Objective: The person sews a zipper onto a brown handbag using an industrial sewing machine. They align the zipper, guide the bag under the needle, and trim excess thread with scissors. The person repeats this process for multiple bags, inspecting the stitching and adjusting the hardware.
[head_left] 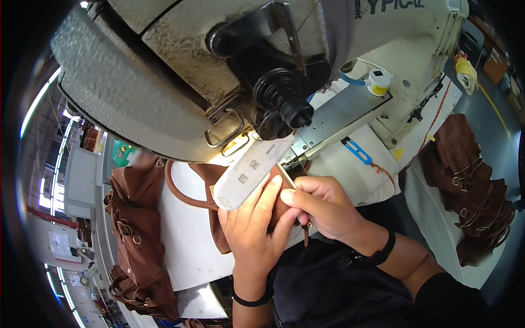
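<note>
Fingers of both hands pinch a brown leather bag piece [219, 229] under the grey industrial sewing machine [164, 82].

Left hand [254, 229] presses flat on the leather; right hand [322, 210] grips its edge just beside the left fingertips [270, 188]. Risk, as judged: fingertips sit close under the white plastic guard [246, 175], so a slip could catch them. Heaps of brown leather bags [136, 246] lie well apart on either side.

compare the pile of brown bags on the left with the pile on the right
The left pile is larger and stretches in a long row down the table edge; the right pile is a smaller heap. The left pile lies beside the left hand, the right pile beyond the right hand. Both are brown with metal rings.
</note>
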The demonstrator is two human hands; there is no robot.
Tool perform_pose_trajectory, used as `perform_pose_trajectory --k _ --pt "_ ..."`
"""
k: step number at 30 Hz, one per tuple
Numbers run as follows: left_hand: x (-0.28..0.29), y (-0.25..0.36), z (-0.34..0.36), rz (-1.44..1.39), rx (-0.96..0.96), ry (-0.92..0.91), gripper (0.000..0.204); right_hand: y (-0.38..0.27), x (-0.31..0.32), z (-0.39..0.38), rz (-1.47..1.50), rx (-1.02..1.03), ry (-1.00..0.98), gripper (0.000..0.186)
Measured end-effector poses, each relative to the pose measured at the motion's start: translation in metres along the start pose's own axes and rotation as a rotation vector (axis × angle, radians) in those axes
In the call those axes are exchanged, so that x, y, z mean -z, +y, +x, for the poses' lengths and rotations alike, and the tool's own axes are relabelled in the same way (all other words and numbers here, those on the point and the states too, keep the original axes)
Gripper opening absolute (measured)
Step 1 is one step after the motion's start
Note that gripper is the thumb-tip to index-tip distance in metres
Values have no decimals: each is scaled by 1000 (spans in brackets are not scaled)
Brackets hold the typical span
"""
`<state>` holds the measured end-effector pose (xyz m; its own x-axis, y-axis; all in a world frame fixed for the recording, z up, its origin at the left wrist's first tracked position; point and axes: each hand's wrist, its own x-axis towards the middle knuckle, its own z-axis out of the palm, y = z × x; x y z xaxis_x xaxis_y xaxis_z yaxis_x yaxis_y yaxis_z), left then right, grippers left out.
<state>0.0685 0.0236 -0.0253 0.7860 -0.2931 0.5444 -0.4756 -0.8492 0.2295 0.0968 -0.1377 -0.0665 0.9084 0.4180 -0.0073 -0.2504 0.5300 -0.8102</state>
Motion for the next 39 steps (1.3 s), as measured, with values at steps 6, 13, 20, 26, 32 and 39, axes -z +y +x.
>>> perform_pose_trajectory --k 6,13,20,26,32,39 --pt "-14 -19 3 -88 -4 140 43 -8 -9 17 -82 6 64 28" --pt "-30 -30 9 -160 17 284 31 -9 -18 28 -224 80 229 35" --pt "-28 -32 5 -106 -16 294 35 -6 -24 28 -243 105 272 30" --pt "-36 -21 -4 -81 30 336 42 -9 -16 20 -404 152 225 27" --pt "-47 -14 -11 2 62 344 56 -12 -12 14 -580 303 239 16" --pt "-47 -16 -4 137 57 416 38 -11 -8 21 -253 149 165 16"
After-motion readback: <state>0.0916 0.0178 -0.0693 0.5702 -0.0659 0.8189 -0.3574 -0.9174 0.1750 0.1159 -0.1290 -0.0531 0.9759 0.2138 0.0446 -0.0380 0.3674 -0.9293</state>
